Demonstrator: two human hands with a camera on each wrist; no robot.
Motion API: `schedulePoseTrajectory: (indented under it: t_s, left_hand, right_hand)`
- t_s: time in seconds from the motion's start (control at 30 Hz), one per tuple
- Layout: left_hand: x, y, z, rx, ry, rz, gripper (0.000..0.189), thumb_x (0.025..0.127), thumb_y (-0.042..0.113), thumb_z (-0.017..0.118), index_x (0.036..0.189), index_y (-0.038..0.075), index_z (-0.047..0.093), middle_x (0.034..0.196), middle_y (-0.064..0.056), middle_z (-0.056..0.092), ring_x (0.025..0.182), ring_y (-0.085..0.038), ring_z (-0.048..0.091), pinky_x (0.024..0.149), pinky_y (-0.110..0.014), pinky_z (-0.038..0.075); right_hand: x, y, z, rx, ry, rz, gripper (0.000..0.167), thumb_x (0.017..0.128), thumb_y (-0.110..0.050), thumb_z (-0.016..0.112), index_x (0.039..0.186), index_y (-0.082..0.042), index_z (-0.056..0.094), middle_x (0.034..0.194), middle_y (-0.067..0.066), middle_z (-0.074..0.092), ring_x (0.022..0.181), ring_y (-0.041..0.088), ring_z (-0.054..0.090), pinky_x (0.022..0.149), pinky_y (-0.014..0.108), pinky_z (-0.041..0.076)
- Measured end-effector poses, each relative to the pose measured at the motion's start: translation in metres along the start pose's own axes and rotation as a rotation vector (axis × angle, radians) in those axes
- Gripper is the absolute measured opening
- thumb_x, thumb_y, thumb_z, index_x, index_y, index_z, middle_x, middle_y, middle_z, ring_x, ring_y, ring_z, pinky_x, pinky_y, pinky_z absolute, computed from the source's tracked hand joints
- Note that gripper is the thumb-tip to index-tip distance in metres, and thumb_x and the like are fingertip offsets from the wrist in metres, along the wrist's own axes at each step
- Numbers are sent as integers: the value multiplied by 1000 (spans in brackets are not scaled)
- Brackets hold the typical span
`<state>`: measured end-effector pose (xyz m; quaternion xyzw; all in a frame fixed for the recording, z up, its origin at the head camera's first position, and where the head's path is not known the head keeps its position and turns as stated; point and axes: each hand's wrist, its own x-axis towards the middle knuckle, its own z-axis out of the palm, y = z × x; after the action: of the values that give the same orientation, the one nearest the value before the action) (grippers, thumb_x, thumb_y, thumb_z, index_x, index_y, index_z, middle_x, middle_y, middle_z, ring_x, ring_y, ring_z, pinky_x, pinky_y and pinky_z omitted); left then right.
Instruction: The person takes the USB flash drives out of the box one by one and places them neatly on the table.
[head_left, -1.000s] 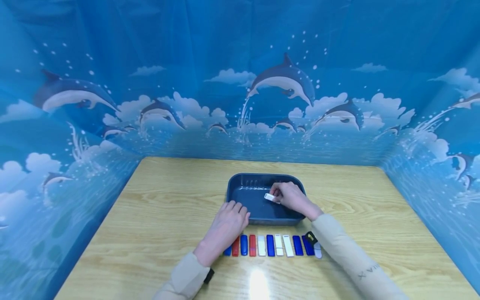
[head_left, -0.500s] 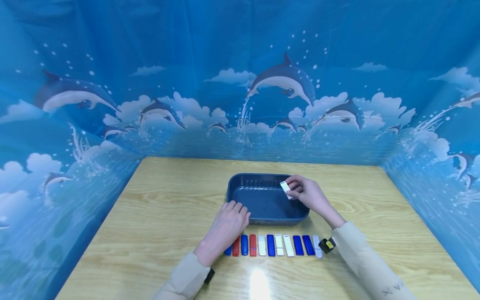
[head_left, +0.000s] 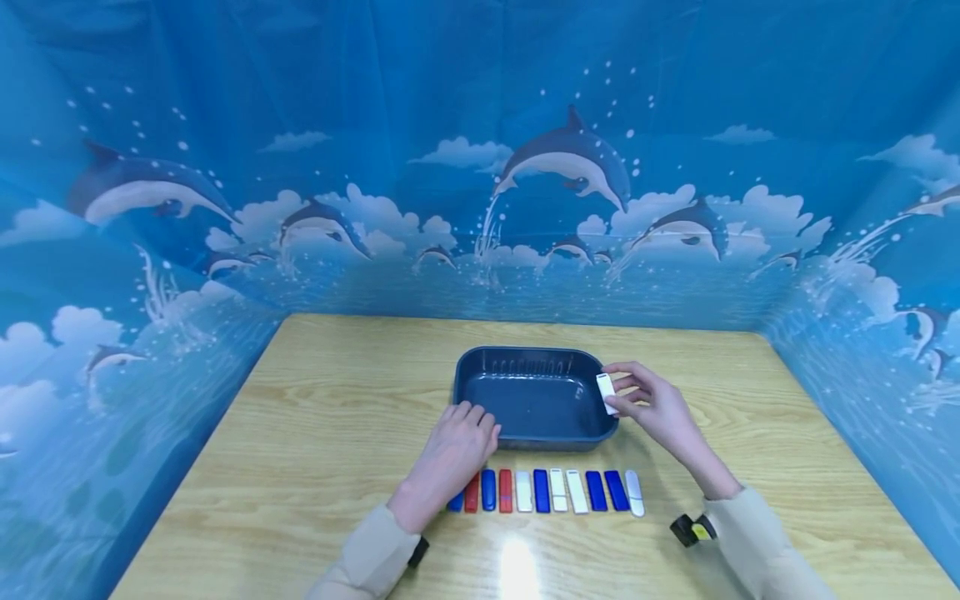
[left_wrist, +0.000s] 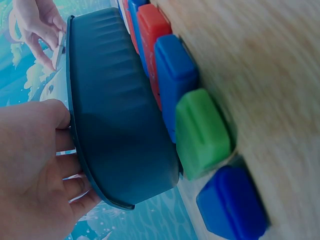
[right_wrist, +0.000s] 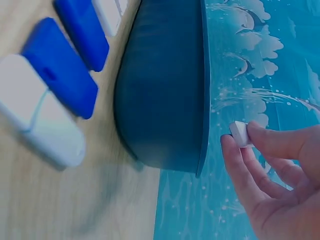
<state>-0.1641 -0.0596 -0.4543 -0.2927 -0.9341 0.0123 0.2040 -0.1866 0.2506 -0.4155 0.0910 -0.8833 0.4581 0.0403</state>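
Note:
My right hand (head_left: 657, 407) pinches a white USB flash drive (head_left: 606, 393) between thumb and fingertips, over the right rim of a dark blue tray (head_left: 536, 437). In the right wrist view the same white drive (right_wrist: 240, 134) stands out past the tray's edge, with the fingers bent behind it. My left hand (head_left: 459, 440) holds the tray's front-left corner. Its fingers hook over the rim (left_wrist: 76, 135) in the left wrist view. No drives show on the tray's visible floor.
Several flash drives lie in a row before the tray, among them a red one (head_left: 506, 491), a blue one (head_left: 541, 491) and a pale rounded one (head_left: 634, 493). A green one (left_wrist: 204, 132) sits near my left wrist. A dolphin-print curtain (head_left: 450, 167) surrounds the wooden table (head_left: 337, 392).
My right hand has moved right with the white flash drive, from above the tray's middle to its right rim, turning the drive more upright. My left hand has stayed put.

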Motion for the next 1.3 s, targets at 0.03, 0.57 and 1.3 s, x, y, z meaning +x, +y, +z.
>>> schedulePoseTrajectory:
  t_s: [0.03, 0.57, 1.3]
  left_hand:
    - [0, 0, 0, -1, 0, 0, 25, 103, 32, 58, 96, 13, 71, 87, 1, 66, 81, -16, 56, 77, -30, 51]
    - [1, 0, 0, -17, -1, -2, 24, 103, 31, 59, 98, 12, 72, 89, 0, 68, 83, -17, 58, 78, -30, 51]
    - [1, 0, 0, -39, -5, -15, 25, 103, 31, 58, 99, 11, 72, 90, -1, 67, 85, -18, 58, 80, -32, 51]
  right_hand:
    - [-3, 1, -2, -1, 1, -2, 43, 91, 1, 72, 132, -1, 60, 106, 22, 68, 78, 19, 72, 69, 42, 61]
    - [-55, 29, -13, -74, -7, 145, 33, 91, -2, 72, 122, 5, 60, 105, 19, 67, 73, 14, 69, 62, 30, 57]
    - [-83, 46, -8, -162, -127, 287, 29, 87, -3, 74, 114, 4, 67, 92, 4, 66, 68, 11, 64, 57, 25, 52]
